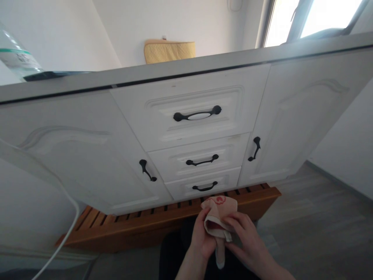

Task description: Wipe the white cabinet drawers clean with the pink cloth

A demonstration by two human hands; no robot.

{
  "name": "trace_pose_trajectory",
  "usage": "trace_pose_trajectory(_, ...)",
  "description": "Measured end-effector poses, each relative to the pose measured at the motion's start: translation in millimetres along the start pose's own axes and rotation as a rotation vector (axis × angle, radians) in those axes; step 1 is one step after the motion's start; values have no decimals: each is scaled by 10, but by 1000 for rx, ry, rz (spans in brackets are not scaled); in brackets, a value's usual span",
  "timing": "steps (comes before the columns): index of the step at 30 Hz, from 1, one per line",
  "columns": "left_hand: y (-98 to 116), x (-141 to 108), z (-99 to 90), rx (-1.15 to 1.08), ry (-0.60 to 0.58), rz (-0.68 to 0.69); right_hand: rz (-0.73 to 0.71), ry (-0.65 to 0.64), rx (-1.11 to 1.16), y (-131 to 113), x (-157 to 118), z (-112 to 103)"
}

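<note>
A soft pink cloth piece (225,208) with a red print is held between my two hands, low in the head view. Its pale-hemmed end gapes open toward me like the mouth of a pouch or mitt, and a small white tag hangs at the hem. Below it dangles a narrow pale strip (220,254); I cannot tell whether it belongs to the same cloth. My left hand (201,237) grips the left side, fingers curled round it. On the right edge, my right hand (243,233) pinches the cloth near the hem.
A white cabinet (157,136) with black handles stands ahead, above a slatted wooden bench (131,233). On its top are a clear plastic bottle (20,54) and a dark flat object (52,75). A yellow quilted item (170,52) rises behind. A white cable (76,210) hangs at left.
</note>
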State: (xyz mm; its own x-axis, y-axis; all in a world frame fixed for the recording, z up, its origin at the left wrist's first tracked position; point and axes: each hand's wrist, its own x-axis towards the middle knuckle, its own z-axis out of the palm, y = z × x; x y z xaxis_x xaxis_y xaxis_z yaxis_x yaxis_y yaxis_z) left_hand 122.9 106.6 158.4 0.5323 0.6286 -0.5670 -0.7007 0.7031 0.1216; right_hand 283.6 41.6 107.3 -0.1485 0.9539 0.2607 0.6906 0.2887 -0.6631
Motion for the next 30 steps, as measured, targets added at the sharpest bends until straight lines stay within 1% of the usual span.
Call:
trace_pose_trajectory(3, 2, 45, -66, -10, -19, -1, -80, 71, 22, -52, 85, -58)
trace_pose_trajectory(6, -3, 101, -185, 2, -84, 6, -80, 77, 66, -64, 173, -145)
trace_pose_trajectory(9, -33, 148, -268, 23, -182, 10, -54, -13, 53, -55, 284, -227)
trace_pose_trajectory(13, -95, 158, -255, 76, -335, 32, -35, -167, 32, -123, 516, -376)
trace_pose_trajectory(15, -119, 144, -234, 119, -347, 38, -38, -257, 32, -193, 643, -464)
trace_pose_trajectory(17, -133, 131, -231, 147, -323, 43, -34, -332, 46, -267, 741, -539)
trace_pose_trajectory(19, -139, 130, -247, 144, -306, 66, -22, -357, 50, -331, 788, -585)
trace_pose_trajectory(22, -139, 152, -288, 117, -296, 93, -40, -340, -5, -398, 756, -578)
trace_pose_trajectory(24, -139, 170, -303, 92, -295, 106, -65, -331, -42, -418, 689, -515)
trace_pose_trajectory(26, -141, 176, -296, 74, -295, 120, -51, -312, -52, -418, 619, -417)
trace_pose_trajectory(28, -143, 164, -271, 78, -294, 121, -23, -253, -37, -404, 571, -320)
trace_pose_trajectory(30, -141, 137, -246, 98, -318, 103, -9, -163, -3, -381, 566, -277)
